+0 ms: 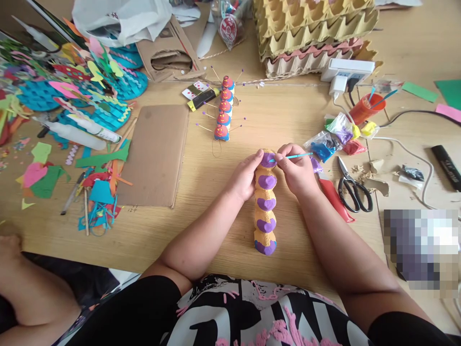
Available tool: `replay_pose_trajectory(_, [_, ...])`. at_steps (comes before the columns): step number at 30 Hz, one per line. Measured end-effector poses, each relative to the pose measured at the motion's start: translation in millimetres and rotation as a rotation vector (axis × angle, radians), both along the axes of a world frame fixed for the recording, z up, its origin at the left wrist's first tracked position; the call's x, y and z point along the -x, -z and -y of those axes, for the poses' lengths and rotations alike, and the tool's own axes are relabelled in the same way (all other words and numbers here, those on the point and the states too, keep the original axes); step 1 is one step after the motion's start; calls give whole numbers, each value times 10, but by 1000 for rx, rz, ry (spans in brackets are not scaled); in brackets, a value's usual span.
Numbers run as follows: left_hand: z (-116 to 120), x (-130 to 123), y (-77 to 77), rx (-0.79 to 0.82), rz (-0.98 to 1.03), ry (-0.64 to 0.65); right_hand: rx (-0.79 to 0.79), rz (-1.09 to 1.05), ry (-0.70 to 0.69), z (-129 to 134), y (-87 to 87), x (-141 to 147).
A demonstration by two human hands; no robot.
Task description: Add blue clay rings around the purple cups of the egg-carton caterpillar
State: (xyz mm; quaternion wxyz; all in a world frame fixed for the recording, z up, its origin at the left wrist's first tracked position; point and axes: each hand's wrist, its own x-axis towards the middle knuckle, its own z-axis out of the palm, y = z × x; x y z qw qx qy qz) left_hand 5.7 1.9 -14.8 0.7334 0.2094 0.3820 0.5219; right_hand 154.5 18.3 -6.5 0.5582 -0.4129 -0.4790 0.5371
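Note:
A yellow egg-carton strip with purple clay patches on its bumps lies lengthwise in front of me on the wooden table. My left hand grips the left side of its far end. In my right hand a thin blue stick tool is pinched between the fingers, its left tip at the farthest purple patch. Beyond my hands stands a finished-looking strip with red and blue clay, small faces and several purple-tipped sticks poking out at its sides.
Scissors, a red sheath and clay packets lie right of my right hand. Brown cardboard and paper scraps are at left. Egg trays, a power strip and an orange cup stand farther back.

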Motion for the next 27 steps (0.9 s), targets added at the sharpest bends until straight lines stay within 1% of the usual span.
replay_pose_trajectory(5, [1,-7,-21,-9,10,19,-60,64,14,-22,69,-20])
replay_pose_trajectory(8, [-2,-18,-44,7,-13,5,-87,86,22,-28,95,-31])
replay_pose_trajectory(13, [-2,-19,-33,-35,-13,3,-120,92,27,-24,73,-45])
replay_pose_trajectory(18, [4,-18,-11,-58,-14,-7,-115,94,12,-18,55,-47])
replay_pose_trajectory(20, [7,-20,-14,-57,-18,-3,-101,41,-7,-22,66,-42])
replay_pose_trajectory(24, [10,-21,-29,-36,-38,-13,-38,-161,-87,-35,73,-35])
replay_pose_trajectory(27, [12,-20,-47,-29,-58,-16,-36,-183,-84,-38,63,-36])
